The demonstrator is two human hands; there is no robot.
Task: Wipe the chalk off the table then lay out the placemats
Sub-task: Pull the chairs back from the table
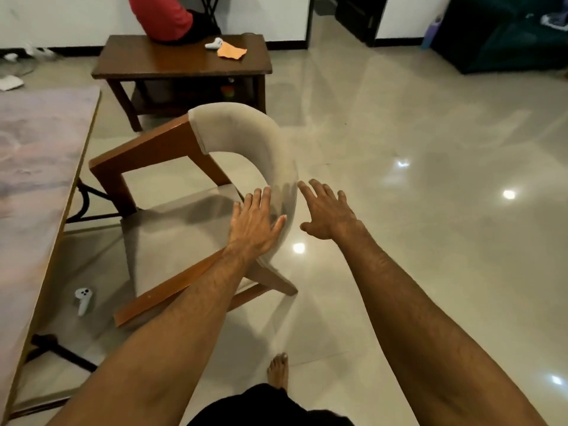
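Observation:
The marble-patterned table point(33, 167) runs along the left edge of the view. An orange cloth point(231, 51) lies on a dark wooden side table point(172, 61) at the back. My left hand point(256, 224) lies flat, fingers straight, against the curved beige backrest of a wooden chair point(246, 139). My right hand point(327, 210) hovers open just right of the backrest, fingers spread, holding nothing. No placemats are in view.
A white controller point(83, 299) lies on the floor beside the big table, another point(214, 43) on the side table. A person in a red top point(159, 13) sits at the back. Glossy tiled floor point(430, 179) stretches right. My bare foot point(278, 368) stands below the chair.

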